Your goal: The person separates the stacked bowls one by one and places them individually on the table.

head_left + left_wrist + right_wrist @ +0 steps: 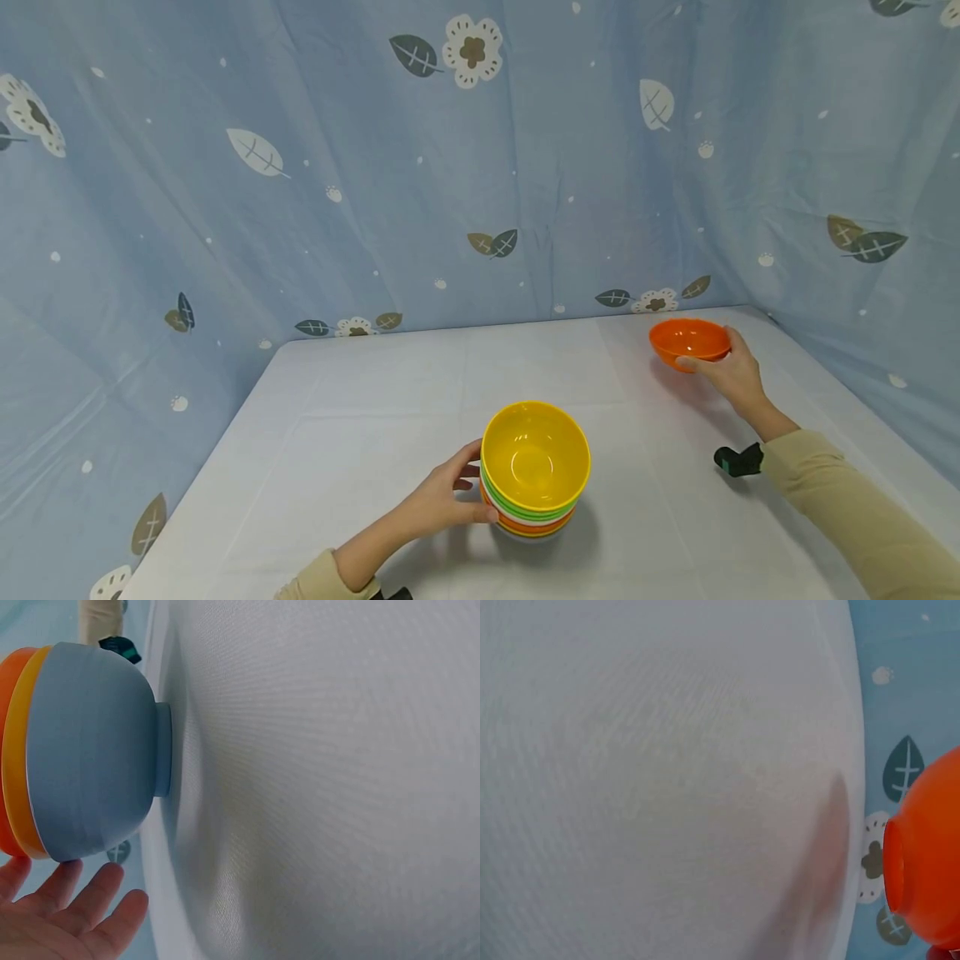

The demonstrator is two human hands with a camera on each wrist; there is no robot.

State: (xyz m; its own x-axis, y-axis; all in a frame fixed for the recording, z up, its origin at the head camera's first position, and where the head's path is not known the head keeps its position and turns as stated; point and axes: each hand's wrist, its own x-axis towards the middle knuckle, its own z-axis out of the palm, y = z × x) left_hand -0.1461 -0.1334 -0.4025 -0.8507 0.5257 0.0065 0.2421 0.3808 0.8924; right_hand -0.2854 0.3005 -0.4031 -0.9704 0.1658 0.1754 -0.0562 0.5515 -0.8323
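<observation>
Near the front middle of the white table stands a stack of nested bowls [534,458], with a yellow bowl on top and green, white, orange and yellow rims below. A light blue bowl [101,750] forms its bottom in the left wrist view. My left hand [442,496] touches the stack's left side, thumb in front and fairly straight fingers spread behind. At the back right, my right hand [731,375] grips an orange bowl [686,337] by its right side, thumb along the near wall. The orange bowl's foot is raised off the cloth in the right wrist view.
A white cloth covers the table [360,433]. Behind it and along both sides hangs a blue curtain [360,192] with leaves and flowers. A black wrist device [738,461] sticks out from the right sleeve [862,508].
</observation>
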